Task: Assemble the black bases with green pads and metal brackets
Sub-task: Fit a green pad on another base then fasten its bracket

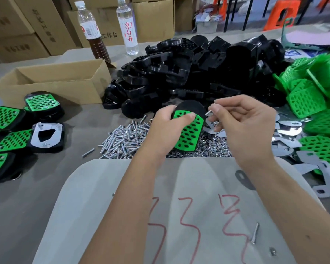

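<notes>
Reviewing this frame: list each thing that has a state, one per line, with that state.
Left hand: grips the black base with green pad, held above the piles.
Right hand: pinches a bolt beside the base.
Cardboard box: open, flaps up.
Tea bottle: upright, capped, partly full.
Water bottle: upright, capped.
Finished bases: assembled, lying at left.
Bolt pile: loose.
</notes>
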`<state>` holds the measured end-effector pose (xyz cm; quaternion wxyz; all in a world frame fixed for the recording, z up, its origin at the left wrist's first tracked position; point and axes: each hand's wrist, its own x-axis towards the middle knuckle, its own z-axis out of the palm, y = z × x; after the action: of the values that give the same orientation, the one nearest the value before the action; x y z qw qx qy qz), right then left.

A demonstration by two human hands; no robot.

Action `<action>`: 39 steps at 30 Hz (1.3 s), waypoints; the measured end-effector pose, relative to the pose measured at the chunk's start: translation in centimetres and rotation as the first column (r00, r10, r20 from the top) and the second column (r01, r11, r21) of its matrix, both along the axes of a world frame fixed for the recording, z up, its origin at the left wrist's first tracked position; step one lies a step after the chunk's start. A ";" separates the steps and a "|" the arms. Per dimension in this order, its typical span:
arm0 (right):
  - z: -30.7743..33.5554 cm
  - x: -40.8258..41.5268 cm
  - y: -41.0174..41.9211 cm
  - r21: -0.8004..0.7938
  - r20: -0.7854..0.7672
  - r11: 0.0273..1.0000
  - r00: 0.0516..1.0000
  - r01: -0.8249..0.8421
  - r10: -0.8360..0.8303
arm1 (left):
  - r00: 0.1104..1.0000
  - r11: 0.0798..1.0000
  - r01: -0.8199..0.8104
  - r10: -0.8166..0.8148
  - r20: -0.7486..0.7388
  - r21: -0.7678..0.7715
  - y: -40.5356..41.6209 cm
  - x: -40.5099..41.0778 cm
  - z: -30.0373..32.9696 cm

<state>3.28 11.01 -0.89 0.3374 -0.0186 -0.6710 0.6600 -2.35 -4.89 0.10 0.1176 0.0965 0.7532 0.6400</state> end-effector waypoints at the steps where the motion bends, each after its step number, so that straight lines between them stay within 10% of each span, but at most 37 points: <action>1: 0.0 0.1 -0.1 0.024 0.003 1.000 1.000 -0.003 0.002 | 1.000 1.000 -0.003 0.003 -0.005 -0.012 0.0 0.0 0.0; 16: -0.7 0.3 -0.6 0.415 -0.055 0.901 0.992 0.128 -0.116 | 0.998 0.996 -0.052 0.050 -0.029 -0.074 1.0 0.8 0.5; 24: -0.2 0.0 -1.0 0.698 -0.209 0.672 0.968 0.247 -0.139 | 0.993 0.994 -0.107 0.106 -0.049 -0.025 1.4 1.4 0.9; 34: -0.8 0.2 -1.6 0.634 -0.261 0.674 0.925 0.380 -0.277 | 0.949 0.948 -0.298 0.307 -0.067 0.111 3.7 2.5 -0.7; 39: -0.7 0.3 -1.8 0.428 -0.117 0.830 0.932 0.359 -0.343 | 0.890 0.930 -0.354 0.366 -0.272 0.095 4.3 2.9 -1.1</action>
<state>3.57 9.20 -1.56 0.4598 -0.0525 -0.7821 0.4174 0.59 -0.61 -1.03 -0.1148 0.0489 0.7531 0.6460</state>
